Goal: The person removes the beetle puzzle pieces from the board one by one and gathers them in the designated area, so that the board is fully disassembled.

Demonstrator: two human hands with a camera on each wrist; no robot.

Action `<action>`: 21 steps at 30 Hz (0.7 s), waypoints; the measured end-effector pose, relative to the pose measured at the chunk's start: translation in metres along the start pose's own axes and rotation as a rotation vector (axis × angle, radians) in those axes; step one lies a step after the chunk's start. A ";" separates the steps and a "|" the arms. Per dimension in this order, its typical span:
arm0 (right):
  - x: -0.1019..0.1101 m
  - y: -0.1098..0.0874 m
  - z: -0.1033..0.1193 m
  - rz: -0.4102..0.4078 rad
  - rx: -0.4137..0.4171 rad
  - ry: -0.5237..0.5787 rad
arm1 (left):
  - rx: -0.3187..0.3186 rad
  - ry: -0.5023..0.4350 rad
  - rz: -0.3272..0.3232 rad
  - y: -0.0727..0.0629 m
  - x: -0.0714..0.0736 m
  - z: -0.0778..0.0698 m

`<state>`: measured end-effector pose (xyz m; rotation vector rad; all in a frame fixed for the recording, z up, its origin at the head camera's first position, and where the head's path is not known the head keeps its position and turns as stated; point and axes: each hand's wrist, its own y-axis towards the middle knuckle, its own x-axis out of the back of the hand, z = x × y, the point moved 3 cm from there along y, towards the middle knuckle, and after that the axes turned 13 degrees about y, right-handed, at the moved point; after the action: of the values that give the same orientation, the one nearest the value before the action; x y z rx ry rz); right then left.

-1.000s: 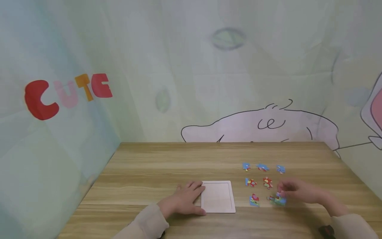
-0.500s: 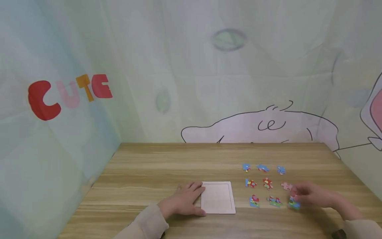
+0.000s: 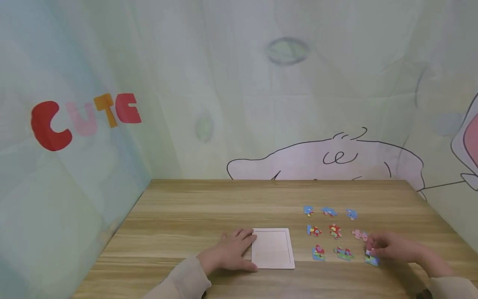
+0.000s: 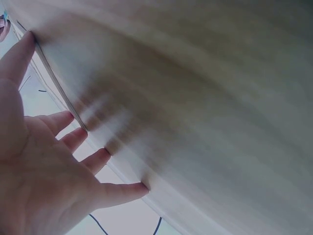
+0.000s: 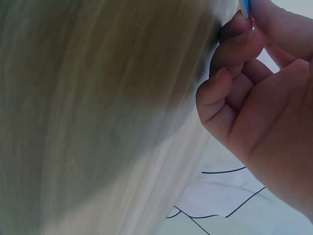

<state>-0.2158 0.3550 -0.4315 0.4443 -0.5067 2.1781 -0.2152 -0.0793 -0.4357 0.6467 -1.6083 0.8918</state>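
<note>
My left hand (image 3: pixel 234 251) lies with fingers spread on the wooden table, fingertips and thumb at the left edge of a square white puzzle tray (image 3: pixel 272 249). In the left wrist view the straight fingers (image 4: pixel 127 192) touch down along that edge. My right hand (image 3: pixel 396 247) pinches a blue-green jigsaw puzzle piece (image 3: pixel 371 259) between thumb and fingers, at the lower right of the laid-out pieces. The right wrist view shows only a blue sliver of that puzzle piece (image 5: pixel 245 7) at the fingertips; the other fingers curl in. A pink puzzle piece (image 3: pixel 359 235) lies just left of this hand.
Several other puzzle pieces lie apart in rows right of the tray, among them a red one (image 3: pixel 335 231), a blue one (image 3: pixel 329 211) and a green-red one (image 3: pixel 344 253). Behind the wooden table (image 3: pixel 209 199) hangs a printed curtain (image 3: pixel 209 83).
My right hand has moved right with the blue-green puzzle piece, away from the lower middle piece, uncovering the pink piece. The left hand and tray have stayed in place.
</note>
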 end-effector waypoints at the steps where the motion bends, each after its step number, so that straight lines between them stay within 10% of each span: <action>1: 0.000 0.000 0.000 0.000 0.004 -0.005 | 0.000 0.000 0.000 0.000 0.000 0.000; 21: -0.002 -0.001 -0.003 -0.041 -0.100 -0.026 | -0.011 -0.017 0.002 0.002 -0.002 0.002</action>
<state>-0.2147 0.3557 -0.4346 0.4248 -0.6126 2.1002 -0.2173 -0.0798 -0.4387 0.6461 -1.6281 0.8803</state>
